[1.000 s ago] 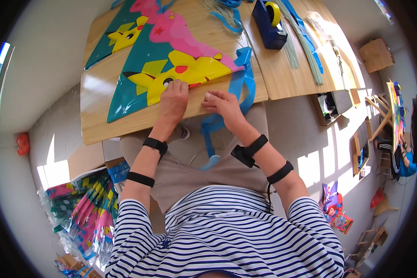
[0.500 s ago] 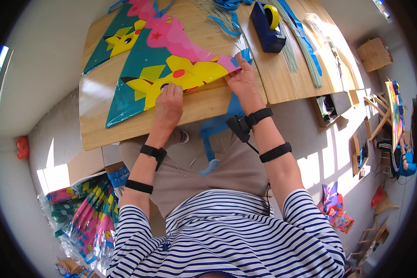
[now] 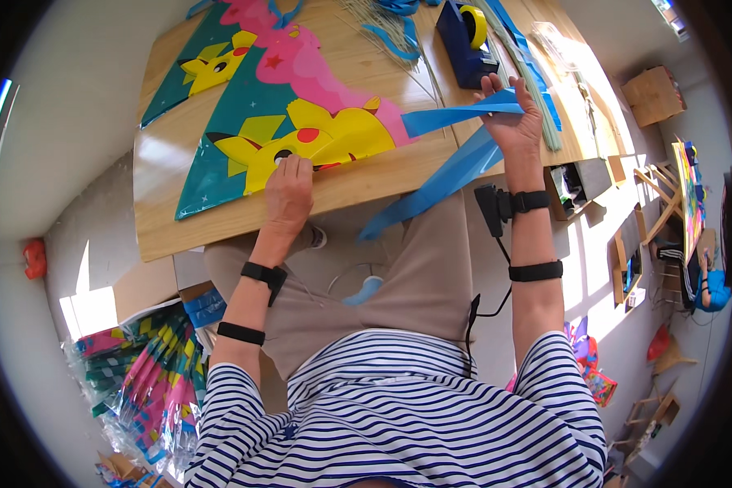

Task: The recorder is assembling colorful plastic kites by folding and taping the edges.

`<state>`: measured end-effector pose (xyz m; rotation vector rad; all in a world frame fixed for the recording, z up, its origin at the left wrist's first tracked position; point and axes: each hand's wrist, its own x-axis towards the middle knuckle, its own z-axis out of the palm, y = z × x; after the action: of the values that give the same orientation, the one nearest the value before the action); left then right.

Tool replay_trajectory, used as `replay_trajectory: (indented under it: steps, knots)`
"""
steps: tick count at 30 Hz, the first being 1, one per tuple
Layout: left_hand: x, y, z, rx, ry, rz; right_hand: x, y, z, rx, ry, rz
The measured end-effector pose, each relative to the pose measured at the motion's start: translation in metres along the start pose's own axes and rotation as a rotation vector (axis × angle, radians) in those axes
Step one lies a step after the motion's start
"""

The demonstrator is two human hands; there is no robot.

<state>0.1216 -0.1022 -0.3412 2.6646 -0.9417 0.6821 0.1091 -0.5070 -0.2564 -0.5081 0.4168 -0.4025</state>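
A folded kite, teal and pink with a yellow cartoon creature, lies on the wooden table before me. My left hand pinches its near edge, by the creature's face. From the kite's right tip runs a blue ribbon, pulled out to the right. My right hand holds this ribbon palm up, fingers curled, past the gap between two tabletops. The ribbon's other length hangs back over the table edge toward my knees. Beneath and left of this kite lies a similar kite.
At the back right stands a dark blue tape dispenser with a yellow roll. Thin pale rods and more blue ribbon lie around it. Plastic-wrapped kites are heaped on my left, below table height. An open box sits under the right table edge.
My right hand has moved right from the kite's tip, drawing the blue ribbon out straight. The kite has shifted slightly left; my left hand keeps its hold on the edge.
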Motion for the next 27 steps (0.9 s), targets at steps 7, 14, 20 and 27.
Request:
replay_trajectory:
  steps: [7, 14, 20, 27]
  knots:
    - [-0.001, 0.002, -0.006, 0.022, -0.017, 0.027, 0.007, -0.143, 0.009, -0.265, 0.019, -0.129]
    - [-0.002, 0.003, -0.007, 0.040, -0.028, 0.060, 0.037, -0.282, 0.060, -0.877, 0.290, -0.435]
    - [-0.006, 0.000, -0.007, 0.048, -0.070, 0.047, 0.065, -0.280, 0.070, -1.594, 0.217, -0.351]
    - [0.003, 0.007, -0.002, -0.011, -0.080, 0.051, 0.138, -0.229, 0.024, -2.380, 0.402, -0.656]
